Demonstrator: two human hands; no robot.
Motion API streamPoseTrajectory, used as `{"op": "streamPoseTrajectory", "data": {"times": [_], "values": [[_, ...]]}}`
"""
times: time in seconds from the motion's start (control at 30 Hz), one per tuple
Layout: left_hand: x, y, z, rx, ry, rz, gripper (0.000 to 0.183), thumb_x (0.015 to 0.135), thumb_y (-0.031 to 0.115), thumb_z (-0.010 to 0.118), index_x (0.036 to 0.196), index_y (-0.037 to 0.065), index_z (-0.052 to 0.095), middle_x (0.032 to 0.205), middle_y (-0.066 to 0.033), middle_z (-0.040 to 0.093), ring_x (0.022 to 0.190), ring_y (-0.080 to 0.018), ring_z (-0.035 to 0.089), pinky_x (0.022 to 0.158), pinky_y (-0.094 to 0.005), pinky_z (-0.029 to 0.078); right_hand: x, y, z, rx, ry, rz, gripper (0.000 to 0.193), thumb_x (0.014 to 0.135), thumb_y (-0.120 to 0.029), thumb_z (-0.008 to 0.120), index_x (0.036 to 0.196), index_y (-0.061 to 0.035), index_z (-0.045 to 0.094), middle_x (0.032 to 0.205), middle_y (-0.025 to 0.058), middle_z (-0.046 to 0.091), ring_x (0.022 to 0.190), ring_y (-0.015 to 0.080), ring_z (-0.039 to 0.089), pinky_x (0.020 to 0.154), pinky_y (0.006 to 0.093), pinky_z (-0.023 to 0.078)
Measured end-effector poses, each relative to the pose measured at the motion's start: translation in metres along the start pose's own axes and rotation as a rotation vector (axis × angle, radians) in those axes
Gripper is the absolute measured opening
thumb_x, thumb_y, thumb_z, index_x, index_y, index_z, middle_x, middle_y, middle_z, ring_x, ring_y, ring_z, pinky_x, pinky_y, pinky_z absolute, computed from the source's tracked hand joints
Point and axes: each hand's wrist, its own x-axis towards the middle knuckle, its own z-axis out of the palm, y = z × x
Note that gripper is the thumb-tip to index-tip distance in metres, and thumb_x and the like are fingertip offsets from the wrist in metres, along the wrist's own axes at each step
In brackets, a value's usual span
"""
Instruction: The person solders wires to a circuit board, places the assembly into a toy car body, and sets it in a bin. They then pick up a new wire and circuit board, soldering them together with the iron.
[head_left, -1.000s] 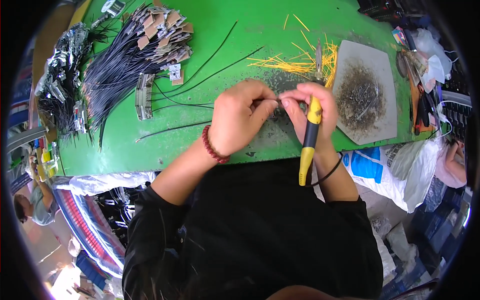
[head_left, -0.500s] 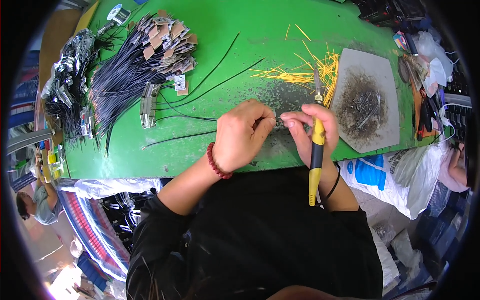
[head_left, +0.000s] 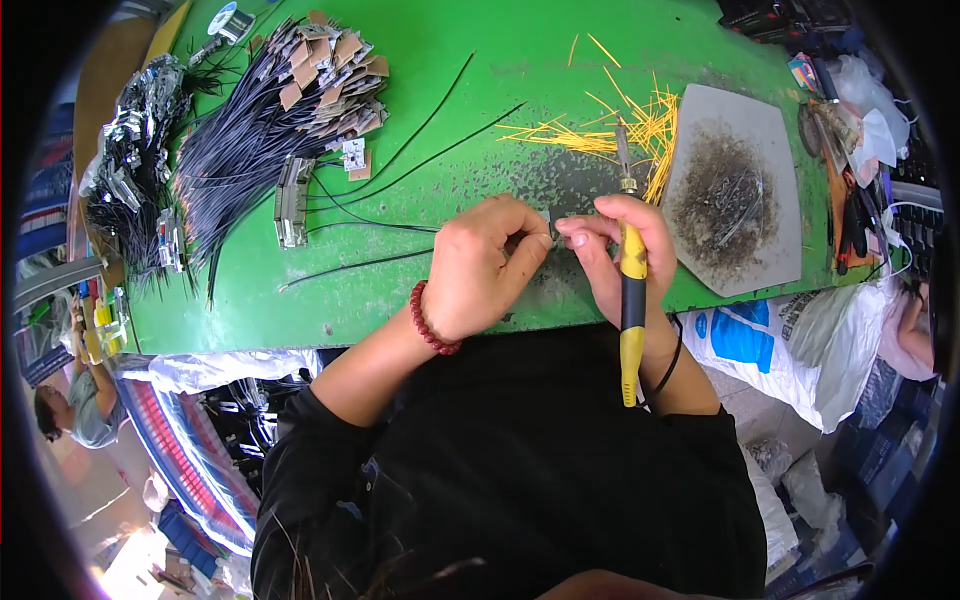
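My left hand (head_left: pixel 487 265), with a red bead bracelet at its wrist, is closed in a pinch above the bench's front edge. Thin black wires (head_left: pixel 380 226) run in from the left and disappear under it; the tip between thumb and forefinger is hidden. A soldering iron (head_left: pixel 633 300) with a yellow and black handle lies in my right hand (head_left: pixel 620 245), its metal tip pointing away from me. The right thumb and forefinger come close to the left fingertips. Beyond the iron's tip lie many thin yellow pieces (head_left: pixel 570 140), like cut wires or tubes.
A large bundle of black wires (head_left: pixel 225 150) with small boards covers the green bench (head_left: pixel 440 30) at left. Nearby sit a metal-cased part (head_left: pixel 292 202), a small white board (head_left: pixel 354 153) and a solder spool (head_left: pixel 231 22). A sooty grey plate (head_left: pixel 740 270) lies right, pliers (head_left: pixel 850 232) beyond.
The whole view has shifted slightly. Both hands stay almost in place, fingertips close together, with the soldering iron still in the right hand.
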Motion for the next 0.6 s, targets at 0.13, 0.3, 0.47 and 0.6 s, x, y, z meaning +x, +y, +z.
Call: {"op": "streamPoseTrajectory", "data": {"times": [0.13,0.3,0.47,0.6], "values": [[0.002,-0.003,0.005,0.082,0.023,0.062,0.007,0.077,0.003,0.068,0.078,0.003,0.061,0.078,-0.0115,0.061,0.074,-0.0313,0.061,0.067,-0.0388,0.049,0.002,0.006,0.000,0.072,0.107,0.019,0.027,0.090,-0.001,0.064,0.115,0.0006,0.053,0.092,0.0131,0.069,0.080,0.0164,0.070,0.066,0.0242,0.054],[0.003,-0.024,0.008,0.258,0.035,0.191,0.007,0.074,-0.001,0.066,0.076,0.001,0.059,0.080,-0.0125,0.062,0.079,-0.0316,0.061,0.070,-0.0382,0.048,-0.005,-0.004,-0.030,0.004,-0.004,0.299,0.059,0.099,-0.048,0.046,0.132,0.0007,0.046,0.079,0.0142,0.068,0.061,0.0083,0.054,0.053,0.0192,0.038],[0.005,-0.027,0.012,0.374,0.008,0.156,0.007,0.075,0.003,0.066,0.074,0.002,0.059,0.080,-0.0114,0.062,0.077,-0.0319,0.061,0.070,-0.0403,0.048,-0.024,0.010,-0.047,0.145,0.127,0.272,0.043,0.094,-0.033,0.056,0.117,0.0029,0.063,0.080,0.0041,0.063,0.062,0.0050,0.050,0.054,0.0190,0.039],[0.008,-0.025,0.012,0.400,-0.016,0.126,0.007,0.075,0.003,0.066,0.074,0.002,0.059,0.078,-0.0123,0.061,0.075,-0.0325,0.060,0.069,-0.0405,0.048,-0.026,0.011,-0.046,0.147,0.236,0.300,0.020,0.085,-0.014,0.061,0.098,0.0013,0.061,0.079,0.0016,0.058,0.064,0.0043,0.050,0.056,0.0190,0.039]]}}
